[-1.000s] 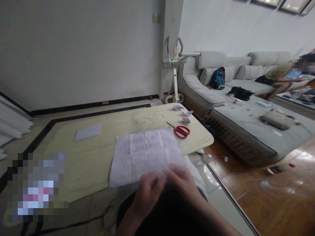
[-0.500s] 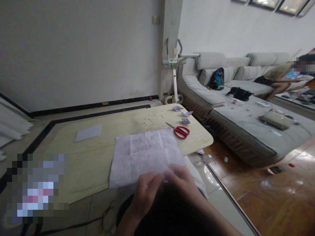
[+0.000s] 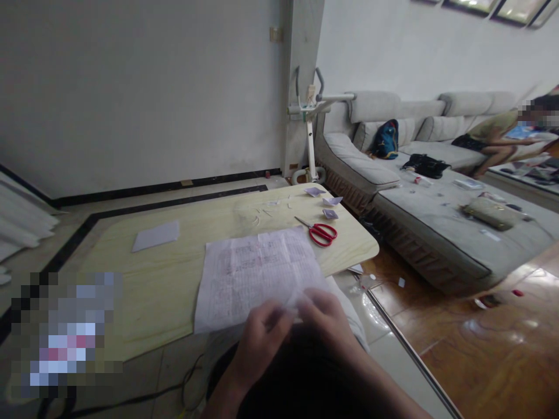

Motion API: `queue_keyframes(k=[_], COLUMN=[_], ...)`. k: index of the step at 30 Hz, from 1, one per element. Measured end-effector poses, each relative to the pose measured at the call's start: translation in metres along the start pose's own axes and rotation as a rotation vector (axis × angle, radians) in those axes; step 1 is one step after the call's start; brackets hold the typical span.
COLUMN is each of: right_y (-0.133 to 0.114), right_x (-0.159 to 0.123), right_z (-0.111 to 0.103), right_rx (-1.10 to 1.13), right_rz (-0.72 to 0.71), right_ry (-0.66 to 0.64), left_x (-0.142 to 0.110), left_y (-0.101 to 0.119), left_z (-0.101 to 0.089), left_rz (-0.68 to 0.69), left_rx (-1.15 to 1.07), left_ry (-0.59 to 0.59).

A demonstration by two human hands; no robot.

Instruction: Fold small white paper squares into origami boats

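Both hands are close together over the near edge of a large printed sheet (image 3: 257, 267). My left hand (image 3: 264, 331) is closed, its fingers pinching a small piece of white paper (image 3: 293, 299). From the other side my right hand (image 3: 325, 314) grips the same paper, with its fingers blurred. The paper's exact shape is smeared by motion. Beyond the sheet lie red-handled scissors (image 3: 322, 234), blades pointing away to the left. Three small folded paper pieces (image 3: 331, 214) sit near the table's far right corner.
Thin paper scraps (image 3: 264, 212) lie on the wooden table (image 3: 174, 291). A stack of white paper (image 3: 156, 236) is at the left, and a blurred-out patch covers the table's near left. A grey sofa (image 3: 437, 233) stands to the right, with a person seated farther back.
My hands have risen slightly, and more of the small white paper shows between them. The large sheet, scissors and folded pieces have stayed put.
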State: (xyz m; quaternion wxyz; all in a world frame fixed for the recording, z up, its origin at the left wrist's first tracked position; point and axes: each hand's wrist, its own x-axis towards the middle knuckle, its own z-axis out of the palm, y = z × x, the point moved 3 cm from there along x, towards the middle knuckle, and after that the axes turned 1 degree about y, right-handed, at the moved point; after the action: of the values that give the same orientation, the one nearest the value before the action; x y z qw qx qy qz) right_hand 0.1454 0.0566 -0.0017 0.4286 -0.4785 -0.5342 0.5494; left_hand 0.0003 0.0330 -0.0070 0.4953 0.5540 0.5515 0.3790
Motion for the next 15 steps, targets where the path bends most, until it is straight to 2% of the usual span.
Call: queue_keyframes(k=[7, 11, 15], right_y=[-0.0064, -0.0071, -0.0012], right_x=[-0.0055, -0.0068, -0.0049], right_z=[0.0053, 0.0067, 0.0031], right_rx=[0.072, 0.123, 0.058], right_rz=[0.003, 0.02, 0.005], right_ry=[-0.091, -0.149, -0.1], left_x=[-0.0026, -0.002, -0.0002], left_y=[-0.0023, -0.0012, -0.0006], left_z=[-0.0004, -0.0021, -0.0014], left_rz=[0.059, -0.027, -0.078], left_rx=[-0.049, -0.147, -0.169], left_ry=[-0.014, -0.012, -0.007])
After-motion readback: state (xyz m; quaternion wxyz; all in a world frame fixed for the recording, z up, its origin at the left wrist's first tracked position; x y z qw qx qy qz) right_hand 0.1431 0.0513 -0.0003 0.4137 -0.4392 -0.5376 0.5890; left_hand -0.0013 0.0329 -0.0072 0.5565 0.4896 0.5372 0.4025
